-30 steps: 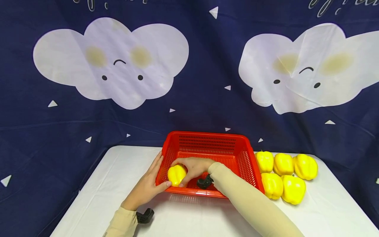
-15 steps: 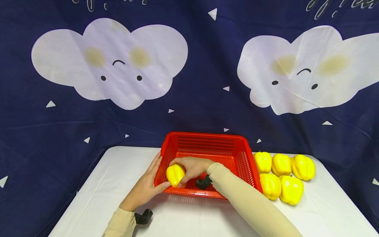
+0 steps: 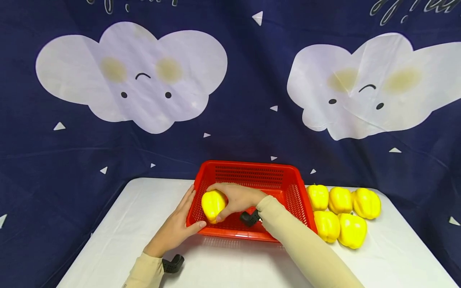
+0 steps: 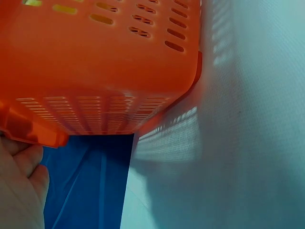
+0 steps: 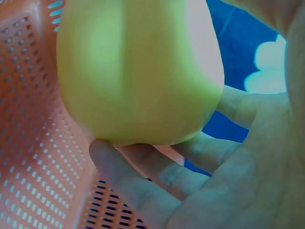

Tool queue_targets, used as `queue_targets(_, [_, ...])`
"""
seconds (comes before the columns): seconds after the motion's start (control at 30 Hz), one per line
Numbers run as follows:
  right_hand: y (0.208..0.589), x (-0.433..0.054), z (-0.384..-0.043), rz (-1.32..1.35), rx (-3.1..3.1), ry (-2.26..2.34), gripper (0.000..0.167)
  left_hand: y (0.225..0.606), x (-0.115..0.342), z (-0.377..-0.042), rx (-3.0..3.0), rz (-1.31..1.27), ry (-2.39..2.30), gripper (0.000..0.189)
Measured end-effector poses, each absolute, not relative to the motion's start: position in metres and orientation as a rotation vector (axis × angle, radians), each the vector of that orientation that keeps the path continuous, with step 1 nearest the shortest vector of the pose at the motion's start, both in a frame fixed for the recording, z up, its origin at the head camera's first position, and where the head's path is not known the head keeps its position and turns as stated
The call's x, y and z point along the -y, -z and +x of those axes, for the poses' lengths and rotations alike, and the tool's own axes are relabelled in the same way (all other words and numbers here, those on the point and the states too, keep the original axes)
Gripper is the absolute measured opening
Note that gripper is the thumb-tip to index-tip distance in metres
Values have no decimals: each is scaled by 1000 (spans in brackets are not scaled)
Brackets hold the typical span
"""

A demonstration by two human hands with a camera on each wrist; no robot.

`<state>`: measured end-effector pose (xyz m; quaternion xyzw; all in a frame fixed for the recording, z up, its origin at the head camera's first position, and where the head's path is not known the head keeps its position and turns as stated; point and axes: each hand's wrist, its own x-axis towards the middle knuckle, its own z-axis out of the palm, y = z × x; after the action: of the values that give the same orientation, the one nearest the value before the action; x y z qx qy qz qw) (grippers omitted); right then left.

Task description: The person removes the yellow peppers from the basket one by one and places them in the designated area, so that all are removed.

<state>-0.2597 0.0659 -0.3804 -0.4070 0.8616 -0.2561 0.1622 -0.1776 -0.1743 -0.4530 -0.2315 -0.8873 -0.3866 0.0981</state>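
A yellow bell pepper (image 3: 212, 205) is gripped by my right hand (image 3: 239, 197) inside the left end of a red plastic basket (image 3: 248, 235). Fingers spread along one side and the thumb on the near side hold it. In the right wrist view the pepper (image 5: 138, 71) hangs over the fingertips, with the perforated basket wall (image 5: 52, 157) behind. My left hand (image 3: 175, 232) rests at the basket's front left corner, its fingers straight along the outer left side and the thumb by the front rim. The left wrist view shows the basket's outside (image 4: 119, 67) and part of the hand (image 4: 19, 186).
Several yellow bell peppers (image 3: 340, 200) stand in two rows just right of the basket, near the table's back right corner. A white cloth (image 3: 230, 268) covers the table. Behind it hangs a dark blue curtain (image 3: 252, 132) with cloud prints.
My right hand has risen with the bell pepper, raising it from low in the basket's front left corner. The left hand keeps its place on the basket. The view has shifted slightly.
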Motion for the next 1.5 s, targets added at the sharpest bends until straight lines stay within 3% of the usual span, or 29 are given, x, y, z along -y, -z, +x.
queue_targets(0.2, [370,-75,-253,-1194,-2523,783,77,452,175,-177,2624,-695,1146,94])
queue_targets(0.47, [360,-91,-244,-1169,-2577,837,89,452,175,-177,2618,-694,1157,94])
queue_targets(1.5, [356,-149,-192,-1075,-2777,1069,88,453,175,-177,2617,-686,1126,94])
